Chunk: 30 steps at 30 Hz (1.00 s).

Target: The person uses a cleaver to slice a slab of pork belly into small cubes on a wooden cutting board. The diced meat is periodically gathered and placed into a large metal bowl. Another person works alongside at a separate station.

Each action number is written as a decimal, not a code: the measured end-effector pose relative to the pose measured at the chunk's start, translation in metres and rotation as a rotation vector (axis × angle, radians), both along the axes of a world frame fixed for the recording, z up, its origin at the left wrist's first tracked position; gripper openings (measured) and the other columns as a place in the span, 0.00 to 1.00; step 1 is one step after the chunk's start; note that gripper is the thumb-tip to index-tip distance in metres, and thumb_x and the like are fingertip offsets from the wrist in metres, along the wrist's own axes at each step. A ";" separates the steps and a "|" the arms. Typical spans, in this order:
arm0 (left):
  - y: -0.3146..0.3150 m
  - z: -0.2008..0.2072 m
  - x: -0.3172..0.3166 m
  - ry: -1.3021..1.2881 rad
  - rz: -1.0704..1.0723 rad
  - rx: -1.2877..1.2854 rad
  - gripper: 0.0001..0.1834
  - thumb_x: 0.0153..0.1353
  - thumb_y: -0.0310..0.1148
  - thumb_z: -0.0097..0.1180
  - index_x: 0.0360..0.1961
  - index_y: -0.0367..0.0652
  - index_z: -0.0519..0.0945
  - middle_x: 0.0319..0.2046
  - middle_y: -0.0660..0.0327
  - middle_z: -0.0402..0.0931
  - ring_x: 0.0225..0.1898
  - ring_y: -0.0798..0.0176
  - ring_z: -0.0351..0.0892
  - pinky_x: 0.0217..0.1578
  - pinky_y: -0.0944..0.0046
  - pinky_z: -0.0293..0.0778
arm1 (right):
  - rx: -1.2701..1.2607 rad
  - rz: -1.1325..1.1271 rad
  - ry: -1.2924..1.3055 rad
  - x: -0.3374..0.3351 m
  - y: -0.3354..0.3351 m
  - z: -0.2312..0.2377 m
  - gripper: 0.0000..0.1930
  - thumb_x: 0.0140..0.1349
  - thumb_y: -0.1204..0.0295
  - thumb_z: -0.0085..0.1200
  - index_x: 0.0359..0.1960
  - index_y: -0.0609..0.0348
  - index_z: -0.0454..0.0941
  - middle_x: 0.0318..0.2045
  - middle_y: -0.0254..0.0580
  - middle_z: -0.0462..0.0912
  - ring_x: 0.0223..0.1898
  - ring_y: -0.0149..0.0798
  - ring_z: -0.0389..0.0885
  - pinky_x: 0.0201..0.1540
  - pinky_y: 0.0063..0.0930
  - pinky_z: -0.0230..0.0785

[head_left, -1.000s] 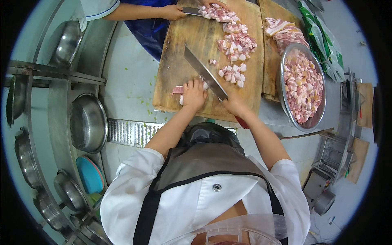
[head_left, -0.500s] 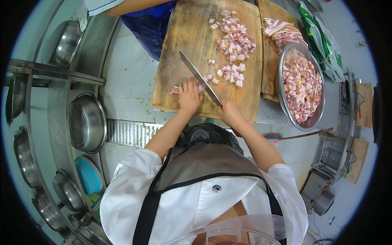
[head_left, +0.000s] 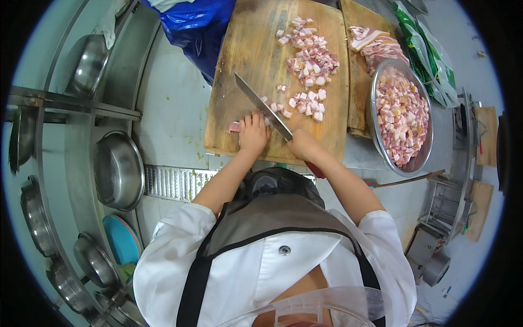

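Note:
My left hand [head_left: 254, 133] is closed over a strip of pork [head_left: 234, 127] near the front left of the wooden cutting board [head_left: 248, 49], its pink end sticking out on the left. In my right hand [head_left: 305, 146] is a large knife [head_left: 264, 107] with a red handle. Its blade slants to the far left, right beside my left fingertips. A few pork cubes [head_left: 279, 107] lie just beyond the blade. Larger piles of diced pork [head_left: 313, 62] spread over the board's right half.
A metal bowl [head_left: 372, 109] full of diced pork stands at the right, by pork slices [head_left: 376, 46] on a second board [head_left: 357, 111] and a green-and-white bag [head_left: 430, 60]. A blue plastic apron [head_left: 199, 32] hangs by the board's far left. Steel basins [head_left: 117, 169] fill the left rack.
The knife and my right hand have shifted slightly left. Beyond the board, the other person's bare forearm has gone from view, and more of the blue apron shows.

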State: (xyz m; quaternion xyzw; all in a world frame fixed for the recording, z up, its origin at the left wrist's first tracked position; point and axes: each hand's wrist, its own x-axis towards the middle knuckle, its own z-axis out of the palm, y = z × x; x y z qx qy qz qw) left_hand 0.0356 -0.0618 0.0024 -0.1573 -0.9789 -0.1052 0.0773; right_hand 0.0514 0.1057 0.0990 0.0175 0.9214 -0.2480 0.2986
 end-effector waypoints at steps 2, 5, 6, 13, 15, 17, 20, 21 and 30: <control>-0.003 0.003 0.000 0.008 -0.006 0.053 0.31 0.46 0.39 0.56 0.51 0.33 0.68 0.45 0.51 0.67 0.46 0.51 0.65 0.45 0.54 0.62 | -0.100 -0.054 0.032 -0.001 0.003 0.005 0.15 0.52 0.72 0.49 0.39 0.71 0.75 0.28 0.63 0.78 0.31 0.58 0.79 0.34 0.43 0.72; -0.007 0.004 -0.003 -0.033 -0.016 0.081 0.33 0.45 0.36 0.57 0.53 0.33 0.67 0.43 0.51 0.67 0.45 0.50 0.65 0.45 0.54 0.62 | -0.310 -0.241 0.024 0.010 0.025 0.013 0.13 0.54 0.74 0.47 0.38 0.69 0.73 0.21 0.52 0.76 0.20 0.46 0.76 0.25 0.37 0.70; -0.008 -0.001 -0.006 -0.031 -0.031 0.102 0.33 0.45 0.35 0.57 0.54 0.33 0.66 0.42 0.51 0.66 0.45 0.50 0.65 0.46 0.53 0.62 | -0.381 -0.347 0.006 0.017 0.034 0.004 0.11 0.54 0.75 0.45 0.37 0.69 0.73 0.18 0.45 0.73 0.17 0.39 0.72 0.20 0.33 0.67; 0.030 0.000 -0.030 0.006 -0.104 0.278 0.38 0.49 0.41 0.58 0.58 0.32 0.60 0.47 0.50 0.66 0.50 0.48 0.64 0.51 0.49 0.60 | -0.443 -0.532 -0.016 0.022 0.057 -0.003 0.07 0.56 0.76 0.44 0.32 0.67 0.72 0.15 0.40 0.71 0.13 0.34 0.71 0.16 0.31 0.66; 0.034 -0.006 -0.029 0.147 -0.085 0.183 0.39 0.50 0.43 0.59 0.58 0.32 0.60 0.50 0.50 0.65 0.52 0.48 0.63 0.53 0.49 0.58 | -0.420 -0.518 -0.014 0.023 0.056 -0.002 0.07 0.56 0.76 0.44 0.31 0.67 0.72 0.15 0.41 0.71 0.13 0.34 0.71 0.16 0.31 0.66; 0.035 -0.003 -0.027 0.188 -0.063 0.115 0.41 0.50 0.46 0.59 0.59 0.33 0.60 0.52 0.50 0.64 0.54 0.49 0.62 0.54 0.48 0.56 | -0.414 -0.512 -0.013 0.023 0.057 -0.004 0.07 0.56 0.76 0.44 0.31 0.67 0.72 0.15 0.41 0.72 0.13 0.34 0.71 0.16 0.31 0.66; 0.022 0.001 -0.018 0.088 -0.042 0.066 0.42 0.49 0.49 0.58 0.60 0.32 0.60 0.54 0.49 0.62 0.55 0.49 0.61 0.56 0.48 0.54 | -0.434 -0.499 -0.026 0.023 0.053 0.003 0.05 0.56 0.78 0.42 0.31 0.67 0.70 0.14 0.36 0.69 0.12 0.30 0.68 0.16 0.28 0.64; 0.018 0.002 -0.016 0.051 -0.054 0.062 0.42 0.49 0.49 0.59 0.59 0.33 0.61 0.54 0.50 0.63 0.55 0.50 0.61 0.56 0.48 0.55 | -0.431 -0.491 -0.012 0.022 0.052 0.004 0.06 0.56 0.77 0.43 0.32 0.67 0.71 0.14 0.37 0.69 0.12 0.31 0.69 0.16 0.29 0.65; 0.019 0.014 -0.007 -0.007 0.011 0.100 0.37 0.49 0.44 0.59 0.56 0.34 0.65 0.52 0.53 0.64 0.53 0.52 0.62 0.53 0.51 0.57 | -0.157 -0.223 0.317 0.039 0.046 -0.005 0.10 0.57 0.72 0.47 0.37 0.66 0.73 0.16 0.48 0.75 0.16 0.39 0.76 0.20 0.35 0.67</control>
